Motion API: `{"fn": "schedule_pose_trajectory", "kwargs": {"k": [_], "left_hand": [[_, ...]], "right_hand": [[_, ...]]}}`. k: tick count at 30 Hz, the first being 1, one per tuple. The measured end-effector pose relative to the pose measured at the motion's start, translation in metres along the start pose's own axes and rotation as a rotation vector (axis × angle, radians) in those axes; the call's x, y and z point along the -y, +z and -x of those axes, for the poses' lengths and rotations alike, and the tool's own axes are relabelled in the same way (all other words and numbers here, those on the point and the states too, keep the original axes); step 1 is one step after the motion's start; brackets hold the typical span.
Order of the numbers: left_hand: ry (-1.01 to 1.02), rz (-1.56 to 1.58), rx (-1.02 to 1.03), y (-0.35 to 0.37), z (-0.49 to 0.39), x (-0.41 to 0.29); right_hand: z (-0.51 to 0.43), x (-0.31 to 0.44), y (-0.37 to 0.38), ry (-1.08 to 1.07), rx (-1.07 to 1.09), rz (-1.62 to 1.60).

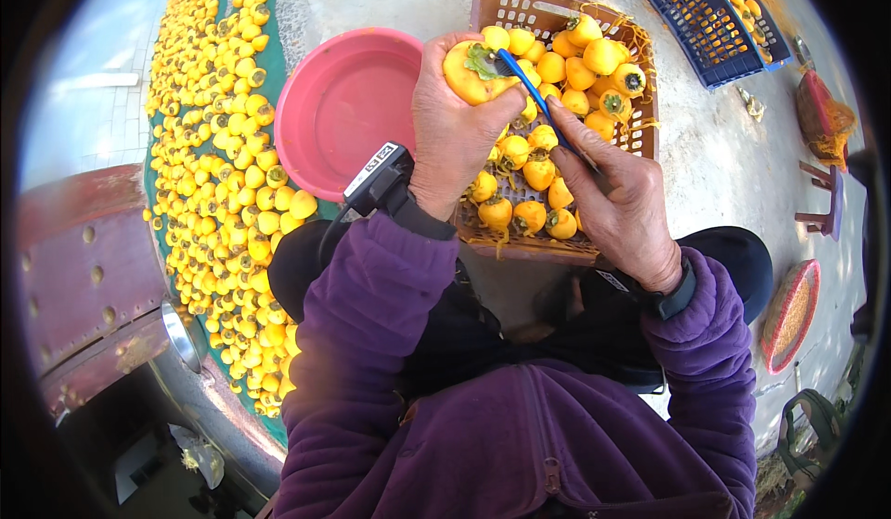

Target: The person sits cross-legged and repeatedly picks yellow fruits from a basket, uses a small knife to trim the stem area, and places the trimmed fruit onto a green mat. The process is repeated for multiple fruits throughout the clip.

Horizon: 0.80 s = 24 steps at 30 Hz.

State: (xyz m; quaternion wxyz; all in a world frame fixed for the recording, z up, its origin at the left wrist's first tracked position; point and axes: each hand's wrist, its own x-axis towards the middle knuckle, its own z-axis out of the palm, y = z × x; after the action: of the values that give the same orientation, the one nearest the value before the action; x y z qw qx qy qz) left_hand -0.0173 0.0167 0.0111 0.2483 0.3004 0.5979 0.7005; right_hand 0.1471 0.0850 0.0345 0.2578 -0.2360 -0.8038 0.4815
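My left hand (456,129) grips a yellow-orange persimmon (463,84) above the near-left part of a brown plastic crate, its green calyx turned up and to the right. In my right hand (619,199) is a slim blue-handled tool (532,91), held slantwise. Its narrow greyish head lies against the calyx; I cannot tell whether that head is bristles or a blade. Beneath both hands, the brown crate (511,1) holds many persimmons (578,74), heaped at the far right, with thin peel strips among them.
A pink plastic basin (348,108) stands left of the crate. Beyond it, many persimmons (237,178) cover a green cloth (275,53). At the far right are a blue crate (703,32) of persimmons, a small wooden stool (828,202) and a red-rimmed basket (790,317). A metal bowl (181,334) sits lower left.
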Motion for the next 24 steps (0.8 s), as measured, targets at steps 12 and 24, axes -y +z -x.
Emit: {"fn": "schedule_pose_trajectory", "kwargs": {"k": [12,24], "left_hand": [[-0.036,-0.115,0.067,0.006,-0.001,-0.001],[0.029,0.019,-0.004,-0.001,-0.008,0.002]], "right_hand": [[-0.003,0.004,-0.003,0.115,0.024,-0.082],[-0.002,-0.003,-0.004,0.032,-0.028,-0.138]]}}
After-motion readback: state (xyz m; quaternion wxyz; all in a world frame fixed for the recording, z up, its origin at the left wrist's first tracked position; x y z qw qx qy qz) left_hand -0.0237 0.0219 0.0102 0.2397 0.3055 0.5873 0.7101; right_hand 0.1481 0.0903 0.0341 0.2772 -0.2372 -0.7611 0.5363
